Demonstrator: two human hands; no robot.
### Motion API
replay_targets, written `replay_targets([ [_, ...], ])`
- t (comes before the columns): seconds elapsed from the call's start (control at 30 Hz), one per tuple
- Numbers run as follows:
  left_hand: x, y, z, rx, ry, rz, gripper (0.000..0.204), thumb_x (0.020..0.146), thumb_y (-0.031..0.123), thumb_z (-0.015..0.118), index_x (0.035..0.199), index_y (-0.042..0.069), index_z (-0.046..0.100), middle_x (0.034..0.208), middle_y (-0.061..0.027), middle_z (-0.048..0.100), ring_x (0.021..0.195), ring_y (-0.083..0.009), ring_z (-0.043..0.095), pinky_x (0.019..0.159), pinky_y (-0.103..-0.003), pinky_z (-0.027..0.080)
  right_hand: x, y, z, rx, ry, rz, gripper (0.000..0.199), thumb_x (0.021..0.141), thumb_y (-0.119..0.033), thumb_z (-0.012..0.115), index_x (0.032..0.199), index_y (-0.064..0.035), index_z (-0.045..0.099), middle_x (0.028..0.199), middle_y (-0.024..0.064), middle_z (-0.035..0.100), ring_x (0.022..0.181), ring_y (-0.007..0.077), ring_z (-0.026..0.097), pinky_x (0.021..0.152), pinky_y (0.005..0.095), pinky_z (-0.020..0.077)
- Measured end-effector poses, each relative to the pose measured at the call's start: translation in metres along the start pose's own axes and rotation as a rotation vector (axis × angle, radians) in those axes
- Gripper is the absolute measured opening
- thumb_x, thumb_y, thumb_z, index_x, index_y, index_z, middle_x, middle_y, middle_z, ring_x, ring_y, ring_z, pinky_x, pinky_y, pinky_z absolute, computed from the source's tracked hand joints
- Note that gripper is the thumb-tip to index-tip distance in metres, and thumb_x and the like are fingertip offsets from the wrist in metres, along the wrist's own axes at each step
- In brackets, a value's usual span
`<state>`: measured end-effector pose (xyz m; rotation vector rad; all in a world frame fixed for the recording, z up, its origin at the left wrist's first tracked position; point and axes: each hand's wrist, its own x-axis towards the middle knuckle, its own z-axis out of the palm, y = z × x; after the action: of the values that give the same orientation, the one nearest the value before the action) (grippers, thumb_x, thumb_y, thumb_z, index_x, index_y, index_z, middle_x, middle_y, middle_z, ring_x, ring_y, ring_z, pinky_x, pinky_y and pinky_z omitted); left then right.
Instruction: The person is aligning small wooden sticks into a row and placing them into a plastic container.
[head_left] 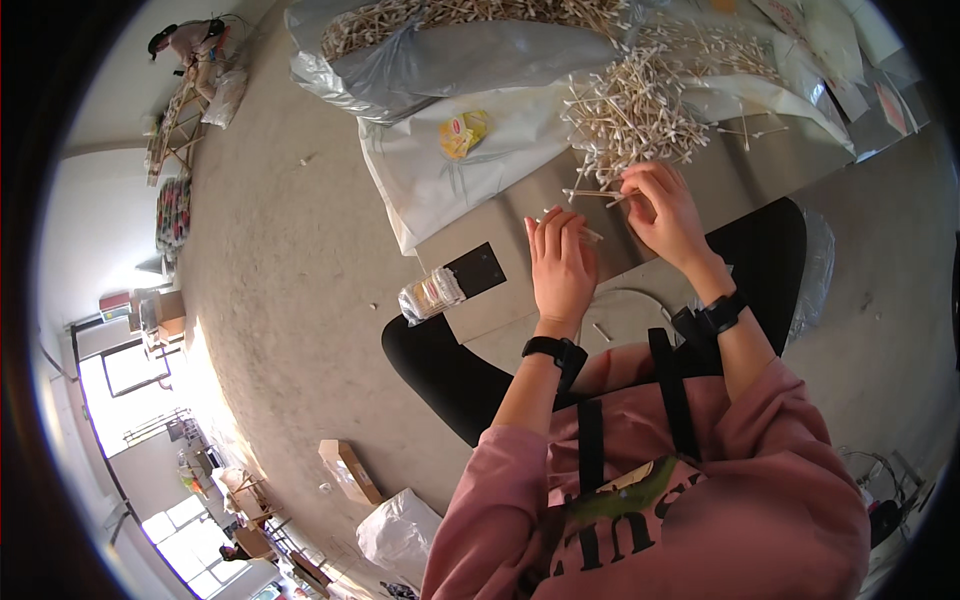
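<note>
- The right hand point(662, 210) is pinching a few cotton swabs point(598, 194) between its fingertips, the sticks pointing left.
- The left hand point(562, 262), just nearer, is curling its fingers around other swabs point(593, 236), their ends poking out.
- Beyond both hands, a loose heap of swabs point(640, 112) is spilling toward the metal table point(500, 225).
- At left, a filled clear packet point(432, 296) is lying beside a black plate point(478, 268).
- Farther away, a yellow wrapper point(462, 133) is resting on white sheeting point(400, 170); a silvery bag point(480, 70) is holding more swabs.
</note>
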<state>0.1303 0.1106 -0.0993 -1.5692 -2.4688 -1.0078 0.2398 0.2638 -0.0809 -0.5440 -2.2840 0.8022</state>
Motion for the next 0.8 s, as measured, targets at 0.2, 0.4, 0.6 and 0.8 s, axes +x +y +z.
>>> replay_targets([
  [0.2, -0.001, 0.0, -0.002, 0.016, 0.007, 0.044, 0.027, 0.08, 0.0, 0.064, 0.106, 0.007, 0.061, 0.108, -0.0091, 0.058, 0.116, -0.0291, 0.055, 0.112, -0.055, 0.034, -0.002, -0.001, 0.006, -0.12, -0.044, -0.11, 0.033, 0.072, 0.005, 0.067, 0.103, -0.0093, 0.068, 0.105, 0.002, 0.065, 0.1, 0.0251, 0.06, 0.088, 0.0381, 0.0487],
  [0.4, 0.0, 0.002, -0.004, 0.014, 0.021, 0.051, 0.021, 0.085, 0.009, 0.066, 0.106, 0.007, 0.062, 0.124, -0.008, 0.057, 0.125, -0.0305, 0.052, 0.114, -0.053, 0.028, -0.004, -0.002, 0.024, -0.006, -0.099, -0.181, 0.022, 0.072, 0.001, 0.068, 0.093, -0.0057, 0.069, 0.096, 0.0024, 0.064, 0.098, 0.0236, 0.058, 0.09, 0.0381, 0.0479],
  [0.6, 0.004, 0.004, -0.003, 0.013, 0.037, -0.084, 0.043, 0.083, 0.015, 0.067, 0.119, 0.002, 0.049, 0.143, -0.0114, 0.05, 0.138, -0.0338, 0.041, 0.117, -0.054, 0.02, -0.005, -0.009, 0.025, 0.036, -0.092, -0.135, 0.029, 0.073, 0.001, 0.066, 0.101, -0.0075, 0.067, 0.101, 0.0031, 0.065, 0.104, 0.0243, 0.059, 0.094, 0.0385, 0.0464],
  [0.8, 0.002, 0.004, -0.005, -0.018, -0.041, -0.059, 0.042, 0.083, 0.013, 0.066, 0.121, 0.006, 0.051, 0.133, -0.009, 0.058, 0.135, -0.0317, 0.043, 0.117, -0.053, 0.02, -0.004, -0.002, 0.011, 0.024, -0.11, -0.086, 0.038, 0.073, 0.003, 0.068, 0.11, -0.0087, 0.066, 0.106, 0.0049, 0.065, 0.107, 0.0258, 0.059, 0.096, 0.0399, 0.0464],
])
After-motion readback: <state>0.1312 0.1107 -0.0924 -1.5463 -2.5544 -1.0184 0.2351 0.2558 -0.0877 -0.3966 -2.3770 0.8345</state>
